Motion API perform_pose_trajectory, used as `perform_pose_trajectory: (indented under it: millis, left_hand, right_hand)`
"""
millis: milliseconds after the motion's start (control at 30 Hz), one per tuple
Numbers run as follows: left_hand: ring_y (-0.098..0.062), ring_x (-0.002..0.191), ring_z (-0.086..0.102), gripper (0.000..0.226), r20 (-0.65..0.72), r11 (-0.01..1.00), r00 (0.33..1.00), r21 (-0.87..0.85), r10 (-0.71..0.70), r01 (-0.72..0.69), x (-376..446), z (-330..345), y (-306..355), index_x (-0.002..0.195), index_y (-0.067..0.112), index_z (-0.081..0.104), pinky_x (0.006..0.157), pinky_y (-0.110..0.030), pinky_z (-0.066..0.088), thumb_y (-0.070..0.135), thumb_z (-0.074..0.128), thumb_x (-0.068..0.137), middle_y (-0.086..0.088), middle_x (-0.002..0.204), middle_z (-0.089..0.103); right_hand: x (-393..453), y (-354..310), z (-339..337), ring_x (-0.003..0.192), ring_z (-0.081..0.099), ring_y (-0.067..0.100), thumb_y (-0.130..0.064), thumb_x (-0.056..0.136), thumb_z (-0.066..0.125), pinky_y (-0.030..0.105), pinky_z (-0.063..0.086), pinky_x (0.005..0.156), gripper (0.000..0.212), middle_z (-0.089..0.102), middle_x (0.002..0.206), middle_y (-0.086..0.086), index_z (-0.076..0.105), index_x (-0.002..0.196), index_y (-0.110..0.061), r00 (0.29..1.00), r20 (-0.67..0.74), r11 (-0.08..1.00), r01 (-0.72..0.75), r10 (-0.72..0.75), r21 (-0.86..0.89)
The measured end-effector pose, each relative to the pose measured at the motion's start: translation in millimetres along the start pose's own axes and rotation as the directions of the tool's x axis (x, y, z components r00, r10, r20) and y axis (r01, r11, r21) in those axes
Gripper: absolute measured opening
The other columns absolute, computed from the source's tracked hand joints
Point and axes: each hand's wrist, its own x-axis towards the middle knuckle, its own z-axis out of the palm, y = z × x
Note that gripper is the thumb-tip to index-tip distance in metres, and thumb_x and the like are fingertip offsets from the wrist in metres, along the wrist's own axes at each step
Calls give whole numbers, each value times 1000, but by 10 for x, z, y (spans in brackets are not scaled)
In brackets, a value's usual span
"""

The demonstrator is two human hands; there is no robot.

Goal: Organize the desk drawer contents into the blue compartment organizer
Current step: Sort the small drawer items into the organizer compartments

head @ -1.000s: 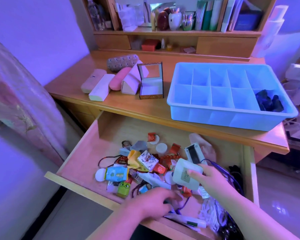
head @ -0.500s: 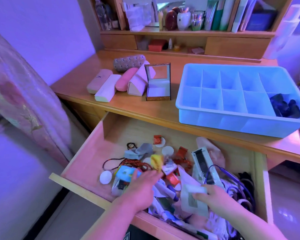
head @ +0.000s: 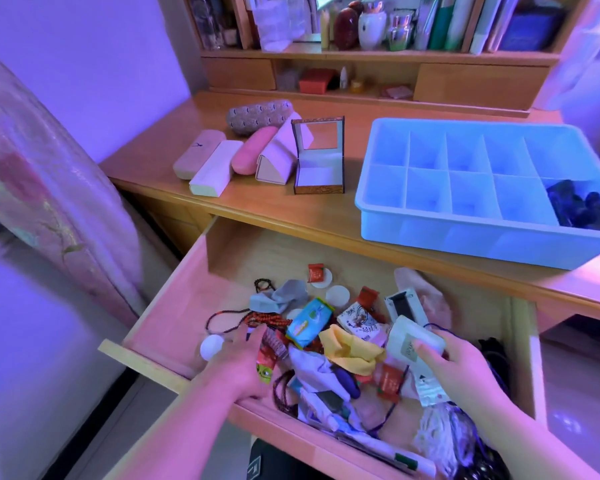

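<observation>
The open wooden drawer [head: 160, 365] holds a jumble: a blue-green wipes packet [head: 309, 320], a yellow cloth [head: 350, 348], a grey cloth [head: 278, 299], red bead strings [head: 264, 318], white discs [head: 336, 294] and cords. My left hand [head: 239, 367] is at the drawer's front left, fingers curled round a red-and-green sachet [head: 269, 355]. My right hand [head: 465, 368] grips a white bottle [head: 409, 337] over the right side of the pile. The blue compartment organizer [head: 465, 237] sits on the desk behind the drawer. Dark items [head: 579, 209] fill its near right compartment; the other compartments are bare.
Several glasses cases [head: 212, 168] and a small open mirror box [head: 317, 161] lie on the desk at the left. Shelves with books and jars [head: 371, 26] rise behind. A patterned fabric panel [head: 49, 202] stands left of the desk.
My left hand pulled back from the pile's middle to the drawer's front left and now holds a sachet. The wipes packet shifted toward the middle. My right hand raised the white bottle.
</observation>
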Motion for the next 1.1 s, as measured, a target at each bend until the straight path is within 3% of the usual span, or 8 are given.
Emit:
perform_pose_trajectory:
  millis: [133, 267, 433, 533, 700, 833, 1000, 1100]
  left_hand:
    - [-29, 112, 56, 67, -152, 998, 988, 62, -23, 33, 110, -83, -57, 143, 24, 27, 91, -37, 47, 15, 54, 82, -3, 138, 34]
    - [-28, 126, 40, 64, -249, 995, 966, 38, -76, 88, 180, -87, -133, 142, 20, 30, 101, -40, 40, 23, 56, 83, -4, 141, 33]
    - [-16, 141, 20, 58, -391, 868, 806, -33, 445, -495, 100, -25, 401, 137, 39, 42, 118, -36, 13, 12, 46, 87, 3, 154, 25]
    - [-11, 144, 6, 51, -224, 810, 781, 84, 583, -581, 110, 112, 660, 138, 48, 35, 119, -41, 4, 42, 49, 89, 12, 158, 7]
    - [-21, 144, 11, 57, -252, 945, 931, 263, 264, -197, 188, 38, 602, 143, 32, 30, 116, -42, 13, 47, 48, 90, -1, 159, 8]
    - [-23, 137, 26, 47, -479, 896, 768, 101, 425, -433, 6, 27, 912, 133, 26, 46, 115, -37, 15, 32, 54, 88, -5, 148, 33]
    - [-12, 144, 1, 69, -159, 601, 581, 284, 798, -747, -175, 242, 1668, 144, 45, 17, 118, -43, -3, 35, 55, 88, 9, 158, 6]
    - [-23, 135, 25, 61, -108, 549, 581, 499, 807, -670, -145, 254, 1741, 140, 33, 31, 113, -46, 14, 20, 56, 86, 1, 142, 37]
  right_hand:
    - [-39, 106, -255, 70, 58, 8, -37, 88, 59, 27, 42, 57, 9, 62, 80, -16, 56, 95, -33, 986, -110, 958, 93, -126, -270]
    - [23, 241, -340, 81, 59, 15, -32, 86, 61, 31, 44, 65, 18, 61, 95, -9, 63, 98, -19, 994, 94, 898, 84, -47, -432]
    - [-58, 325, -122, 111, 53, 12, -31, 82, 60, 29, 45, 90, 22, 54, 117, -8, 68, 97, -17, 894, 428, 842, 331, -135, -425]
    - [-19, 224, -122, 109, 57, 11, -25, 85, 62, 26, 44, 91, 29, 60, 122, -8, 62, 114, -21, 886, 431, 895, 324, -173, -307]
    - [124, 70, -543, 83, 64, 12, -29, 90, 61, 24, 46, 69, 7, 70, 89, -9, 65, 95, -25, 996, 84, 996, -3, -5, 89]
    - [218, 80, -890, 89, 66, 20, -23, 94, 54, 32, 52, 71, 11, 68, 98, 6, 59, 102, -16, 985, 35, 779, -157, 171, 607]
    - [177, 198, -832, 89, 66, 18, -21, 95, 53, 29, 54, 74, 6, 68, 101, 6, 59, 98, -19, 985, 69, 798, -168, 158, 579]
    - [173, 237, -783, 88, 66, 18, -20, 94, 55, 28, 54, 77, 6, 68, 98, 5, 61, 94, -20, 988, 37, 833, -148, 152, 533]
